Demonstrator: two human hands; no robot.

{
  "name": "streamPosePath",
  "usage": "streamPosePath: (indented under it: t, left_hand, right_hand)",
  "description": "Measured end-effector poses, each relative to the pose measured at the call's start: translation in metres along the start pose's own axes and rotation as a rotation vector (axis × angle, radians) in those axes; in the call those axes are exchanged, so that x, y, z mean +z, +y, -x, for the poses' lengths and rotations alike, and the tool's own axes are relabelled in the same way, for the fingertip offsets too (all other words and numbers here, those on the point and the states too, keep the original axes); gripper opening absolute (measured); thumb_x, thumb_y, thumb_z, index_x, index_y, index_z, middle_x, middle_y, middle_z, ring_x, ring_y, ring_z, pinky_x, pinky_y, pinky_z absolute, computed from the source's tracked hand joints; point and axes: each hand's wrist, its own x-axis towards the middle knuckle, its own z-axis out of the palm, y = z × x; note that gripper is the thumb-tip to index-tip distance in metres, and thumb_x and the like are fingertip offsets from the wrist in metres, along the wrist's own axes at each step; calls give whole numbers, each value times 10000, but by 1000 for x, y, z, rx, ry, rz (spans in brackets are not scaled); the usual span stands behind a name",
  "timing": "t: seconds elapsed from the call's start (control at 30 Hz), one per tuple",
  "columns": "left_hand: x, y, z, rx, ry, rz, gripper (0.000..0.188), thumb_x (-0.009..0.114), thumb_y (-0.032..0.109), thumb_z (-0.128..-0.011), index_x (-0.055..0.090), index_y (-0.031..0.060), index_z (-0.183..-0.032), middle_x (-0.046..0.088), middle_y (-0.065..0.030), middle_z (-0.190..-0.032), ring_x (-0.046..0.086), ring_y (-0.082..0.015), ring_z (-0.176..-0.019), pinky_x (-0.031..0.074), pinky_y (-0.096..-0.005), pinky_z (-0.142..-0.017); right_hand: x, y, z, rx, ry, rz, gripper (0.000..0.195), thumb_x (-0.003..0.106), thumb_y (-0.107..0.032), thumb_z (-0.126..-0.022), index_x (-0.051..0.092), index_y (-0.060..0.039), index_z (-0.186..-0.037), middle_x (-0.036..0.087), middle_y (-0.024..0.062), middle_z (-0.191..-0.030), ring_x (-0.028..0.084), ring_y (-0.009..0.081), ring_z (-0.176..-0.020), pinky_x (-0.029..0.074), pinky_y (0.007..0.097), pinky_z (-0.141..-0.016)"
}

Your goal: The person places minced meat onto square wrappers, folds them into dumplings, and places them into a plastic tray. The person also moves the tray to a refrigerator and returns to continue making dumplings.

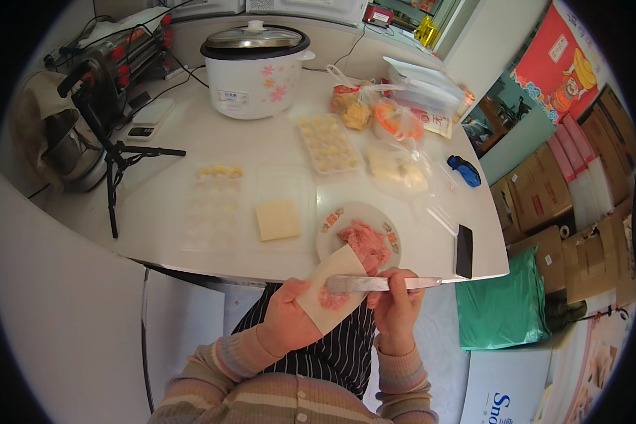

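Note:
My left hand (288, 318) holds a square dough wrapper (318, 315) from its left side, over my lap at the table's front edge. A patch of pink minced meat (333, 300) lies spread on that wrapper. In my right hand (400, 305) is a flat metal spatula (358, 283), its blade tip touching the wrapper beside the meat. Just beyond, a patterned plate (330, 244) bears a mound of raw minced meat (368, 241). A stack of square wrappers (278, 219) lies left of the plate. A clear plastic tray (212, 212) holds a few pale yellow dumplings (220, 171) along its far row.
A filled dumpling tray (329, 144) stands farther back, beside bagged dough (397, 168) and an orange-lidded container (398, 121). A rice cooker (254, 77), kitchen scale (151, 120) and black tripod (114, 153) occupy the back and left. A phone (464, 252) lies near the right edge.

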Motion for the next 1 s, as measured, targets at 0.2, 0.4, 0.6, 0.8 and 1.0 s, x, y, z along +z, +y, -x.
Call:
streamPosePath:
  t: [0.2,0.4,0.6,0.8,1.0]
  left_hand:
    - [0,2,-1,18,72,-65,657,445,280,-838,253,-69,-1361,356,-170,-1387,344,-285,-1285,223,-408,-1102]
    - [-1,5,4,17,123,-65,683,440,279,-824,231,-72,-1371,339,-176,-1399,334,-281,-1291,216,-410,-1104]
    - [12,5,-3,74,63,-84,737,432,308,-795,199,-63,-1388,243,-201,-1446,239,-299,-1346,162,-418,-1116]
    - [1,6,-4,104,104,-140,751,427,345,-784,213,-40,-1393,193,-208,-1468,181,-303,-1373,123,-445,-1126]
    - [12,5,-5,120,109,-133,740,419,342,-785,225,-33,-1392,199,-209,-1466,185,-313,-1370,140,-441,-1125]
  right_hand:
    - [-4,2,13,-15,125,-17,171,511,-154,-919,575,2,-891,604,109,-762,499,147,-466,401,229,-406]
    - [-14,-4,14,-5,185,14,195,544,-171,-901,566,21,-879,585,113,-716,524,156,-472,431,236,-413]
    - [-8,8,25,118,60,-31,189,541,-131,-903,577,53,-921,593,138,-658,569,210,-509,472,283,-449]
    - [-21,-4,22,2,69,-24,168,538,-133,-908,580,29,-900,594,137,-665,576,205,-522,479,292,-455]
    - [-16,10,18,86,150,-22,132,545,-119,-900,571,10,-905,594,121,-700,580,205,-529,476,295,-447]
